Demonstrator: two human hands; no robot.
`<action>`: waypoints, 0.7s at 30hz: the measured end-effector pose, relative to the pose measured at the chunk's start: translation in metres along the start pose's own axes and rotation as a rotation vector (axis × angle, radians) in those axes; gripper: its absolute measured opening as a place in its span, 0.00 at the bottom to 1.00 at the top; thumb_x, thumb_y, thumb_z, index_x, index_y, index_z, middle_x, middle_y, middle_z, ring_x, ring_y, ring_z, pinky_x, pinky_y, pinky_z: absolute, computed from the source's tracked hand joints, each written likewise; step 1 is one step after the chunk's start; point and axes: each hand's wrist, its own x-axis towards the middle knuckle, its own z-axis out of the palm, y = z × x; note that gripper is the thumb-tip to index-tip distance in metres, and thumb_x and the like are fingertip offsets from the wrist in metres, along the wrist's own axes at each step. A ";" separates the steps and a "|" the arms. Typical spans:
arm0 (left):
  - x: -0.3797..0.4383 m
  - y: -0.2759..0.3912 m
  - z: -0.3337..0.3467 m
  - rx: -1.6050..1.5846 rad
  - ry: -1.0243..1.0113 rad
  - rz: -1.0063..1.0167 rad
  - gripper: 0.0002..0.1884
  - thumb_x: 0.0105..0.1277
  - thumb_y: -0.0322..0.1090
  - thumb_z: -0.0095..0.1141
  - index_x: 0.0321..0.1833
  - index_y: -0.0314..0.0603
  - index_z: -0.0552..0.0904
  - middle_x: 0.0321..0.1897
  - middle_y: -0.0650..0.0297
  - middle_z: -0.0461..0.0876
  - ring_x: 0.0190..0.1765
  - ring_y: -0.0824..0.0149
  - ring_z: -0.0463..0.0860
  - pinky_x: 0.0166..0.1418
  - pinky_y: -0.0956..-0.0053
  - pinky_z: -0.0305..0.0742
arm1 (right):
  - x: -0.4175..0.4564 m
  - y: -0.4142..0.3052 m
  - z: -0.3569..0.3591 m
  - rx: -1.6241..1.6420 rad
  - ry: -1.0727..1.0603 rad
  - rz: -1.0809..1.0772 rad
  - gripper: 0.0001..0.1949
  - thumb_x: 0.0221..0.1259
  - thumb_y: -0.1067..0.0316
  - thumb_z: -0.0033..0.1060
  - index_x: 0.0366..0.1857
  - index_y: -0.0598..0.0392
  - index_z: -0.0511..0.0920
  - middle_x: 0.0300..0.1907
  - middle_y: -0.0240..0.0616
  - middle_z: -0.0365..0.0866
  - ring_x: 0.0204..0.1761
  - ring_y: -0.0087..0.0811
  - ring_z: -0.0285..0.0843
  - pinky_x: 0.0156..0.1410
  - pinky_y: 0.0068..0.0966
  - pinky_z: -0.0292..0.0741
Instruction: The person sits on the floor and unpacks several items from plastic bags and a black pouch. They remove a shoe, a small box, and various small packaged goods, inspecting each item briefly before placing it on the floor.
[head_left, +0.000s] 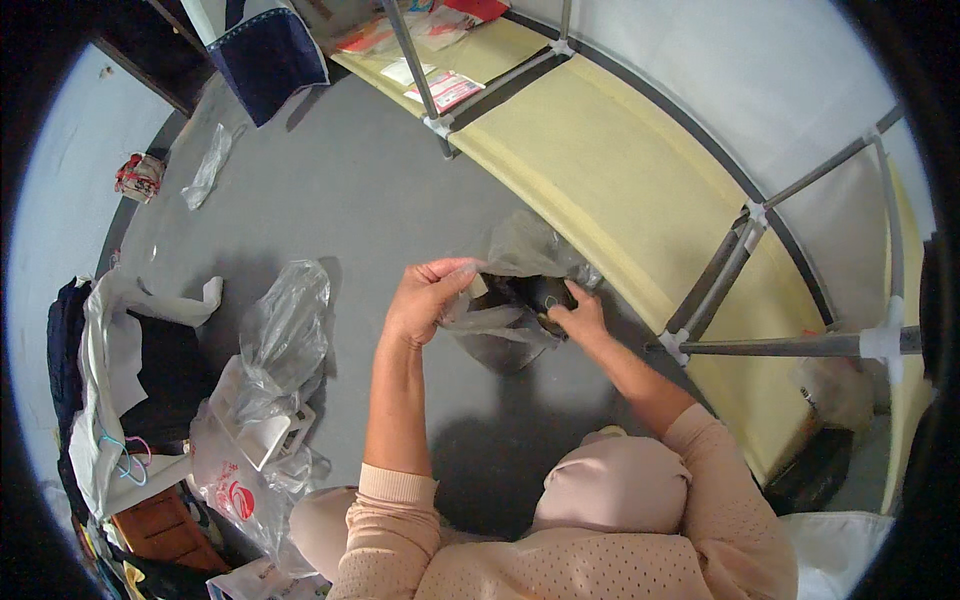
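Over the grey floor, my left hand (435, 294) pinches the rim of a clear plastic bag (495, 330) between thumb and fingers. At the mouth of that bag, my right hand (581, 313) grips a black item (553, 294) that bears a small round mark; it may be a shoe, but the plastic hides much of it. More dark material shows inside the bag. The bag's loose upper part (529, 241) spreads towards the yellow shelf (600, 157).
A metal-pole rack holds yellow fabric shelves, with plastic packets (450, 90) on the far one. To my left lie a clear bag (285, 330), a white plastic basket (274, 435) and a bag with red print (232, 480). Clothes (90, 375) hang over a white support.
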 end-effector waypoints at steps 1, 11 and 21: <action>-0.004 0.000 -0.004 -0.002 0.020 0.002 0.11 0.61 0.30 0.60 0.46 0.37 0.83 0.32 0.66 0.84 0.26 0.78 0.77 0.26 0.84 0.71 | -0.005 -0.036 -0.019 0.440 -0.218 0.293 0.32 0.43 0.53 0.65 0.57 0.53 0.75 0.42 0.40 0.79 0.45 0.41 0.77 0.47 0.36 0.76; -0.013 0.019 0.017 -0.327 0.063 -0.062 0.22 0.60 0.26 0.58 0.59 0.38 0.75 0.26 0.71 0.79 0.20 0.79 0.72 0.21 0.85 0.67 | 0.014 -0.050 -0.008 0.694 -0.310 0.474 0.21 0.46 0.47 0.63 0.42 0.49 0.80 0.38 0.32 0.80 0.39 0.28 0.75 0.33 0.29 0.70; -0.023 0.026 0.004 -0.377 0.089 0.008 0.25 0.56 0.22 0.56 0.60 0.38 0.74 0.33 0.65 0.80 0.26 0.75 0.77 0.25 0.81 0.71 | 0.017 -0.114 -0.016 1.116 -0.548 0.875 0.23 0.44 0.42 0.65 0.41 0.44 0.76 0.36 0.31 0.75 0.33 0.29 0.71 0.31 0.25 0.66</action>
